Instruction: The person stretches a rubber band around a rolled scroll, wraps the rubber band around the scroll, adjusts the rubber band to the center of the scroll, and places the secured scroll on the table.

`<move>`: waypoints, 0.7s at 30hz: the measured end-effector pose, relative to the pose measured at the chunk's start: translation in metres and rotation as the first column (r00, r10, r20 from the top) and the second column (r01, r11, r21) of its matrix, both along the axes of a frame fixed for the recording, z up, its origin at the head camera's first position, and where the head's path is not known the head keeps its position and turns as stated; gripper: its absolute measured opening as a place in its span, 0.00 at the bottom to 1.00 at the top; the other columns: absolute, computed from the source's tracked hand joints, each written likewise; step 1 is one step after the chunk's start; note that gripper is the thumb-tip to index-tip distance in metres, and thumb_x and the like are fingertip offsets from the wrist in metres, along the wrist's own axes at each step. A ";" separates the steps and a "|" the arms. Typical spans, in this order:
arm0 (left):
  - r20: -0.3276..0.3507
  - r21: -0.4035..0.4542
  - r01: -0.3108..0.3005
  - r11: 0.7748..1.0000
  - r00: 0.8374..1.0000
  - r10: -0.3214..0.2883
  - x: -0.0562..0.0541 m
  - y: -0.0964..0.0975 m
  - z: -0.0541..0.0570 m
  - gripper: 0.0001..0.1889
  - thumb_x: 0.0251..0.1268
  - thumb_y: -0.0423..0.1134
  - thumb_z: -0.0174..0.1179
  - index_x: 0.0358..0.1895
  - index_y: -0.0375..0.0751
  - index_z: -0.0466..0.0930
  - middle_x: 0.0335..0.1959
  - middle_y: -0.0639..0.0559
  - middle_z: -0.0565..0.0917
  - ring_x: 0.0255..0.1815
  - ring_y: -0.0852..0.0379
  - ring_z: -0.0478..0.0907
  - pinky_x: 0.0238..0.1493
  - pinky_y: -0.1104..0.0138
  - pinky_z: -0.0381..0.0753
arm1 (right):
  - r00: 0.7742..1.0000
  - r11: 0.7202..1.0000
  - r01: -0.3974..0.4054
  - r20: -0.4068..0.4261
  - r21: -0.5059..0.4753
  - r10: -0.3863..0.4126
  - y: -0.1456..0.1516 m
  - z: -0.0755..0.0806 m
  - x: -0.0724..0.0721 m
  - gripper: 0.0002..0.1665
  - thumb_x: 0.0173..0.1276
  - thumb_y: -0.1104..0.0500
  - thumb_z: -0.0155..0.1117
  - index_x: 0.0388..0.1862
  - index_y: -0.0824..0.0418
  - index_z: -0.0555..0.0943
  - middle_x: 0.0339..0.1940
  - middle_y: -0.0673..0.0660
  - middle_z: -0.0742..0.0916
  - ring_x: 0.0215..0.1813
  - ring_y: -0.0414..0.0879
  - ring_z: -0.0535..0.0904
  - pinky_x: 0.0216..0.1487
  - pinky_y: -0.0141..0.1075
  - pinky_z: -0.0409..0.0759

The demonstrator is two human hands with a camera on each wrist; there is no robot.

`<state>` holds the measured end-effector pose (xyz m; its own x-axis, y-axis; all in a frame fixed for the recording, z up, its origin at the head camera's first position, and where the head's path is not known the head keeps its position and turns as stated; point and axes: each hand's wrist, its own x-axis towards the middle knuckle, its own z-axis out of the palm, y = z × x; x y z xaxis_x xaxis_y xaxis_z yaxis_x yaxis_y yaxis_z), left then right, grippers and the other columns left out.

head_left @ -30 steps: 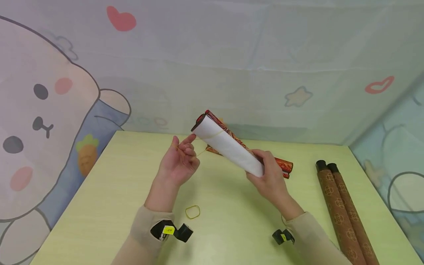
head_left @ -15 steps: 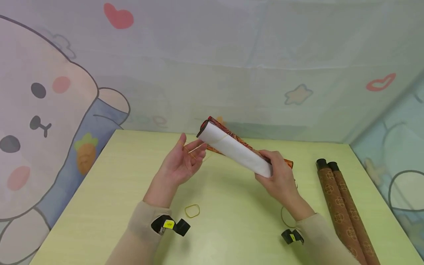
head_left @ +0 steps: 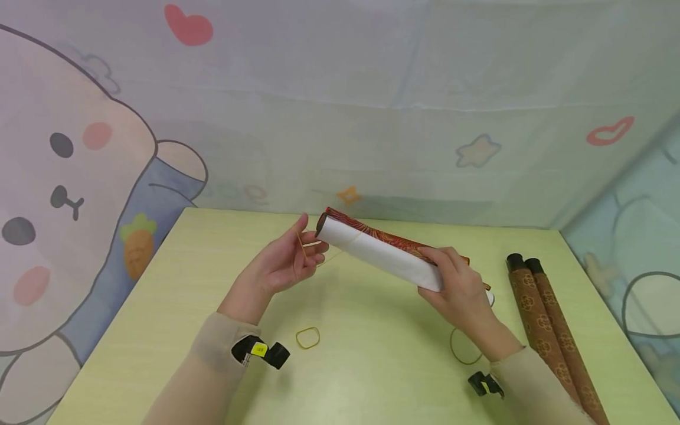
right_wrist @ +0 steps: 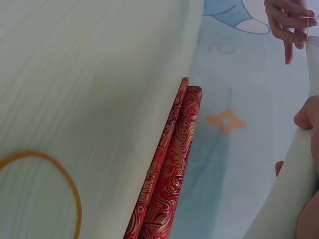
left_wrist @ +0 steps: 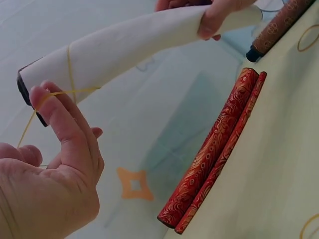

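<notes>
My right hand (head_left: pixel 459 289) grips the near end of a rolled scroll (head_left: pixel 379 255), which is held above the table with its white backing outward and red patterned trim along the top. Its dark far end points toward my left hand (head_left: pixel 287 262). A thin yellow rubber band (left_wrist: pixel 71 62) runs around that end of the scroll and stretches across to the bent fingers and thumb of my left hand, which hook it. Behind, at the table's back edge, lies another red and gold scroll (left_wrist: pixel 214 154), mostly hidden in the head view.
Two brown patterned scrolls (head_left: pixel 543 324) with black ends lie side by side at the table's right. One loose rubber band (head_left: pixel 297 338) rests at the table's middle; another (head_left: pixel 451 342) lies beside my right wrist. A printed cloth (head_left: pixel 319 118) hangs behind the table (head_left: pixel 159 330).
The held scroll has tilted flatter and its far end has dropped. My right hand has moved right and down. My left hand still stretches the band, its thumb now near the scroll's end.
</notes>
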<state>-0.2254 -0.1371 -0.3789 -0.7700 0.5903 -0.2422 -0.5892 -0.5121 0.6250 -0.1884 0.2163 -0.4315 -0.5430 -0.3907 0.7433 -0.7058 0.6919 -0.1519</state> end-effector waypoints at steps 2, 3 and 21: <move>-0.008 -0.009 0.013 1.000 1.000 -0.013 0.000 0.000 -0.001 0.33 0.85 0.62 0.43 0.36 0.39 0.87 0.36 0.46 0.86 0.26 0.56 0.84 0.28 0.75 0.84 | 1.000 1.000 -0.001 -0.015 0.018 0.002 0.002 0.001 0.001 0.40 0.50 0.69 0.76 0.65 0.63 0.78 0.48 0.65 0.85 0.36 0.62 0.85 0.25 0.55 0.85; -0.014 -0.016 0.019 1.000 1.000 -0.020 0.000 0.000 -0.001 0.33 0.85 0.62 0.43 0.36 0.39 0.87 0.37 0.45 0.86 0.27 0.55 0.85 0.29 0.74 0.85 | 1.000 1.000 0.000 -0.018 0.027 0.001 0.003 0.002 0.002 0.40 0.50 0.69 0.77 0.65 0.63 0.77 0.48 0.66 0.84 0.36 0.62 0.85 0.25 0.56 0.85; -0.134 -0.340 0.177 0.924 0.963 -0.234 0.006 0.002 -0.012 0.41 0.80 0.73 0.39 0.68 0.37 0.67 0.45 0.44 0.90 0.38 0.51 0.92 0.37 0.68 0.90 | 0.981 0.978 -0.113 -0.137 0.174 0.137 0.022 0.018 0.008 0.25 0.74 0.55 0.63 0.65 0.65 0.79 0.50 0.67 0.85 0.42 0.65 0.87 0.34 0.60 0.88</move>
